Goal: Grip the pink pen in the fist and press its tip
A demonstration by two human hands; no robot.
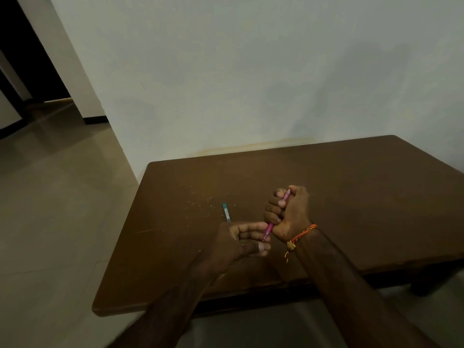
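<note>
A pale wall (251, 71) fills the upper view, with tiled floor (50, 209) at 9 o'clock. A brown wooden table (351, 197) spreads across the lower middle, its back edge against the wall. Above it, the right hand (288, 212) is fisted around a pink pen (270, 226), which tilts from 1 o'clock down to 7 o'clock. An orange thread bracelet (301, 236) circles that wrist. The left hand (243, 238), at 8 o'clock from the right, pinches the pen's lower tip between thumb and fingers. A teal pen (226, 212) lies on the table just beyond the left hand, pale crumbs (200, 204) scattered at its 10 o'clock.
</note>
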